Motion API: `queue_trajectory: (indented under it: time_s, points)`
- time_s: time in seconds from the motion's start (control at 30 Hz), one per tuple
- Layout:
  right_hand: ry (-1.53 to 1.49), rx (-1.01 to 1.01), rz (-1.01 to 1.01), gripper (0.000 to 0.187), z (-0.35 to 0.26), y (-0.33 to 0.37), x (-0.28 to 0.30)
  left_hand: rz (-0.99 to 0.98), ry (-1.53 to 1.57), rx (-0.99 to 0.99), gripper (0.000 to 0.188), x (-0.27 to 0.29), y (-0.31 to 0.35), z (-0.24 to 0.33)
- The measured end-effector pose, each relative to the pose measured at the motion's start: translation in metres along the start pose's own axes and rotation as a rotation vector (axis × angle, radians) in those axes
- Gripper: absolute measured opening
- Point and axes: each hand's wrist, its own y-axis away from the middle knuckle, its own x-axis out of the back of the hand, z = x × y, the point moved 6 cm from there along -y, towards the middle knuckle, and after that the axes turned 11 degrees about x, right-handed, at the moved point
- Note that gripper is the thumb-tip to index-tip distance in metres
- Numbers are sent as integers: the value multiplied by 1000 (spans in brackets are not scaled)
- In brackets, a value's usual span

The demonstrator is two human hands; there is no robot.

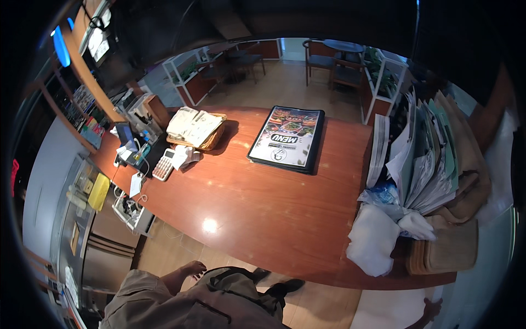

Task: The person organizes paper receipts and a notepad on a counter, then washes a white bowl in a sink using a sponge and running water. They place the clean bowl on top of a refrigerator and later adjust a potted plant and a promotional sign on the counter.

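My left hand hangs beside my body, below the front edge of the wooden counter. Its fingers are loosely apart and it holds nothing. Off at the lower right, my right hand is in shadow beside a white panel; its thumb and a finger stand apart, with no object visible in it. Whether it touches the panel I cannot tell. On the counter lies a stack of black-edged menus, upside down to me. A pink and white calculator lies to the left, with crumpled paper slips against it.
A wicker basket holds folded papers. Behind it stands a pen organizer. At right, upright papers and folders, a white plastic bag and wooden trays crowd the counter. Chairs and planters stand beyond.
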Motion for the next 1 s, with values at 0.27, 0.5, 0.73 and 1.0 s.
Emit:
queue_trajectory:
  time_s: [0.27, 0.5, 0.73, 1.0]
  points:
    - [-248, 156, 394, 71, 6, 23, -39, -208, -234, -111, 32, -5, -44, 95]
    - [-242, 88, 583, 33, -75, 214, -10, -197, -526, -344, 32, -108, -34, 317]
    - [-170, -146, 569, 40, -35, 433, -2, -322, -760, -591, 32, -253, 35, 446]
    - [-467, -398, 546, 58, 45, 526, -26, -494, -945, -691, 32, -412, 107, 427]
